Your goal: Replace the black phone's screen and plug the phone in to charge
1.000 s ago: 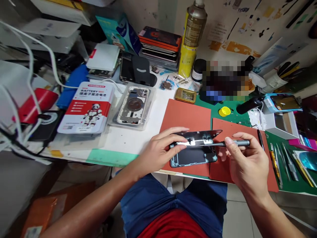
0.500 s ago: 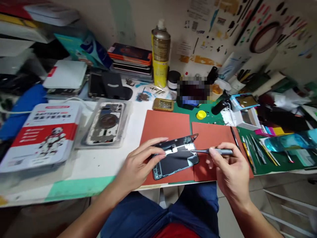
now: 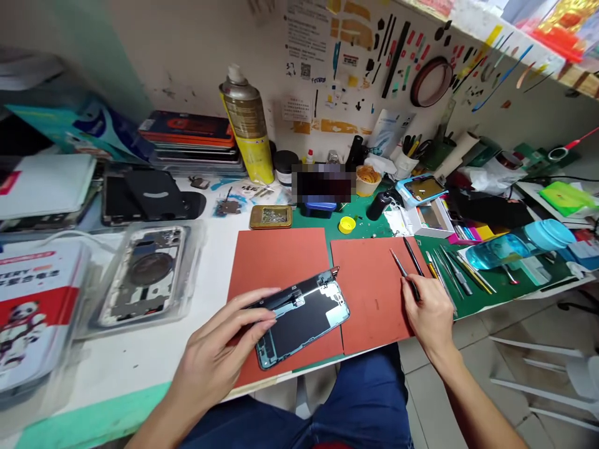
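Observation:
My left hand is closed on the left end of a phone screen assembly, thumb on top. The assembly lies tilted over the left red-brown mat, its inner side up, showing a black panel, metal brackets and a ribbon cable. A small dark piece juts from its upper right corner. My right hand is over the right edge of the second red-brown mat. It grips a slim pointed tool whose tip points up and left; the fingers partly hide its dark handle. Beside it lies a thin black tool.
An opened phone housing sits in a clear tray at left, beside a white-and-red box. Behind stand a spray can and a small metal tin. Several hand tools and a blue water bottle lie at right.
My right hand has moved the pointed tool away from the phone screen assembly to the right mat edge, its tip turned upward. My left hand still grips the assembly. The view has shifted right.

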Motion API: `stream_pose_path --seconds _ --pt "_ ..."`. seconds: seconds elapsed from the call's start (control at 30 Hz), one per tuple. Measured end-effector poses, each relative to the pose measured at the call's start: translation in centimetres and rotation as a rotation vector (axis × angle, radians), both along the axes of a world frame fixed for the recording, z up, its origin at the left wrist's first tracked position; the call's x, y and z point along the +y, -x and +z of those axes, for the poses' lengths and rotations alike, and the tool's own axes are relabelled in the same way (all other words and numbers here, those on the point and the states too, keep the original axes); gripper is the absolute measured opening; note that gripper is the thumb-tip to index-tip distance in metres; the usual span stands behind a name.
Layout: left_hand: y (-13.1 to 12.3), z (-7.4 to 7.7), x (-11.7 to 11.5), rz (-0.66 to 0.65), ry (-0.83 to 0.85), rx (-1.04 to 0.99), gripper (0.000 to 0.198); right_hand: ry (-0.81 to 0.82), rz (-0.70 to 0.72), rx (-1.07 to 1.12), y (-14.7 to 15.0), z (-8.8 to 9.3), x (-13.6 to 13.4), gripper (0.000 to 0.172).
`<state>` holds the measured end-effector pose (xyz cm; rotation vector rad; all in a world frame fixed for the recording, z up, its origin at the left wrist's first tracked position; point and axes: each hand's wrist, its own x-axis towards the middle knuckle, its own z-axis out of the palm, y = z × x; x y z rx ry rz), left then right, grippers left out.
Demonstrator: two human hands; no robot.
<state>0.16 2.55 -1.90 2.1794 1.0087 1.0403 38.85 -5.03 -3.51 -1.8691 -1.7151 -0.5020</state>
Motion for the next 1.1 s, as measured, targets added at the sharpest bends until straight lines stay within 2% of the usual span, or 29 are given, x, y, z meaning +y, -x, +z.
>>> stream_pose_path --seconds 0.07,0.13,0.27,0.33,0.4,0.5,0.57,0.6,0.67,0.73,0.8,0.9,1.0,1.1 --pt "0.0 0.2 0.0 -0.003 0.004 0.000 0.018 -0.018 0.013 0.017 1.1 0.7 0.2 0.013" --pt "0.0 0.5 0.0 -0.009 0.010 -0.003 0.018 -0.021 0.102 0.125 3.1 1.9 0.9 0.012" --pt "-0.1 0.8 0.0 -0.015 0.021 -0.008 0.019 0.123 0.448 0.524 7.9 4.0 4.0 0.020" --pt "0.1 1.0 -0.3 -0.024 0.031 0.004 0.019 0.147 0.535 0.637 9.6 4.3 5.8 0.020" --pt "0.7 1.6 -0.5 -0.030 0.034 0.036 0.020 0.137 0.560 0.699 10.4 4.2 6.9 0.018" --pt "1.6 4.2 0.1 0.021 -0.021 0.075 0.021 0.119 0.569 0.745 10.6 3.7 7.4 0.018" --pt "1.2 6.7 1.8 0.076 -0.072 0.068 0.022 0.091 0.585 0.747 10.5 3.5 7.1 0.018" --pt "0.5 7.9 3.0 0.057 -0.091 0.086 0.022 0.067 0.594 0.740 10.5 3.5 6.9 0.018" --pt "-2.1 9.8 5.9 -0.131 -0.120 0.128 0.020 0.017 0.605 0.718 10.5 3.4 6.5 0.018" --pt "-5.8 10.5 9.0 -0.322 -0.093 0.185 0.014 -0.022 0.603 0.694 10.7 3.4 6.2 0.020" --pt "-9.9 9.9 11.5 -0.494 -0.031 0.275 0.018 -0.051 0.599 0.673 10.8 3.3 6.1 0.021" --pt "-14.9 7.3 14.0 -0.617 -0.009 0.425 0.028 -0.078 0.598 0.655 11.0 3.0 6.1 0.021" --pt "-17.3 4.8 15.1 -0.649 -0.027 0.504 0.029 -0.094 0.582 0.651 11.2 2.7 6.2 0.022" --pt "-17.8 3.5 15.5 -0.651 -0.038 0.572 0.032 -0.115 0.559 0.628 11.4 2.4 6.3 0.020"
